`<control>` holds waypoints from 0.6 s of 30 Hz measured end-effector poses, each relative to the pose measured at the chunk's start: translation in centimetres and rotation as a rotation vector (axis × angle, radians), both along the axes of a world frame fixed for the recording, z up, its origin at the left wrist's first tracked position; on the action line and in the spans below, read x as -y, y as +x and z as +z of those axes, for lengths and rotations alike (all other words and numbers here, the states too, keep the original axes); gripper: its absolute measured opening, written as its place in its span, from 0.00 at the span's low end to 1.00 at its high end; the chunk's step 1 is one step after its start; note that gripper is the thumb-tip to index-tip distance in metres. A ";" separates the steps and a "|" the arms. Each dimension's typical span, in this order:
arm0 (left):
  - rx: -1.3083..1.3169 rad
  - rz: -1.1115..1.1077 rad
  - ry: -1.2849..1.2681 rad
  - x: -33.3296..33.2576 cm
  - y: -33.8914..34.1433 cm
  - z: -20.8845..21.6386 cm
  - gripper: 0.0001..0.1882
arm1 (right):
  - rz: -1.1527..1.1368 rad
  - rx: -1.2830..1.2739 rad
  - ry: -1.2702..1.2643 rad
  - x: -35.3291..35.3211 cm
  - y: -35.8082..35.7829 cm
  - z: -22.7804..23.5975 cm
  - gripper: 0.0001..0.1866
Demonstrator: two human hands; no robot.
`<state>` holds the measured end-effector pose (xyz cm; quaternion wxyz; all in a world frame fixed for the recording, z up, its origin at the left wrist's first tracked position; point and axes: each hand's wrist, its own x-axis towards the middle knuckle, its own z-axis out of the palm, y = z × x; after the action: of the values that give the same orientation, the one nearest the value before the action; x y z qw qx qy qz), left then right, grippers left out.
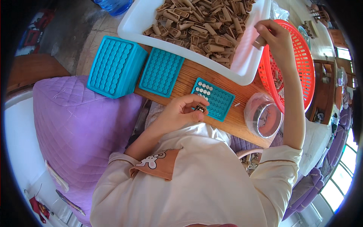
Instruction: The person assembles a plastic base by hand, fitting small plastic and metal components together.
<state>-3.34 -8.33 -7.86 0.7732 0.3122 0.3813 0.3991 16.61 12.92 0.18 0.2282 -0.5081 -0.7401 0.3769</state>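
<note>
My left hand (pixel 183 112) is closed around a small brown plastic part (pixel 200 108) with a dark, shiny inside, close to my shirt front. Just beyond it lies a small teal tray (pixel 223 108) of round pockets, with several white discs (pixel 205 87) in its left rows. My right hand (pixel 279 38) is raised at the right, between the white tub (pixel 247 75) and the red basket (pixel 312 72). Its fingers pinch a brown plastic piece (pixel 259 42). Many similar brown trough-shaped pieces (pixel 206 28) are heaped in the tub.
Left on the wooden table (pixel 191 68) are a teal tray (pixel 160 72) and a stack of teal trays (pixel 115 68). A clear round container (pixel 263 117) stands at the right, near a small white stick (pixel 237 104). A purple quilted cover (pixel 83 125) lies on the left.
</note>
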 end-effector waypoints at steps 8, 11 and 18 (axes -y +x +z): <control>0.313 0.165 -0.170 -0.7 1.8 0.8 0.16 | -0.200 -0.210 -0.140 8.5 2.4 -0.8 0.12; 0.255 0.241 -0.121 -1.2 2.6 0.6 0.18 | -0.263 -0.013 0.006 10.7 2.7 -1.1 0.11; 0.232 0.334 0.065 -0.7 3.5 1.1 0.19 | -0.340 -0.008 0.068 14.4 2.1 -1.6 0.11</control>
<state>0.20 -7.65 -6.77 0.7245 0.2216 0.3231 0.5671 18.73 -1.47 -1.42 0.3085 -0.6163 -0.6551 0.3097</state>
